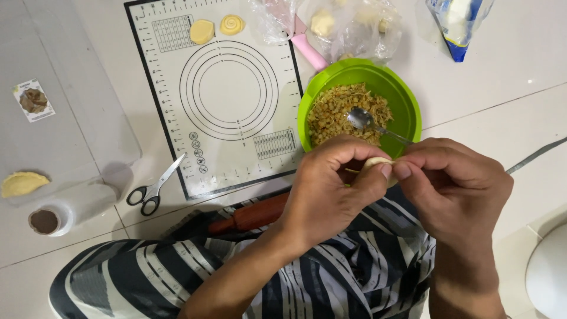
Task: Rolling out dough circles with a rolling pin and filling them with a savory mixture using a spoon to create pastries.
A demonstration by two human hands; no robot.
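My left hand [328, 189] and my right hand [455, 186] meet over my lap, both pinching a small pale piece of dough [374, 163] between thumbs and fingertips. Most of the dough is hidden by my fingers. Just beyond my hands stands a green bowl [407, 97] of crumbly yellow-brown filling [336, 112] with a metal spoon [369, 123] resting in it. A white baking mat [227, 94] with printed circles lies on the floor to the left of the bowl.
Two dough pieces, one flat [202, 31] and one spiral [232, 25], sit on the mat's far edge. Scissors [155, 190] and a wooden rolling pin [251, 216] lie near my striped lap. A folded pastry [22, 184] rests on a clear tray, next to an open jar [46, 221]. Plastic bags [354, 26] lie beyond the bowl.
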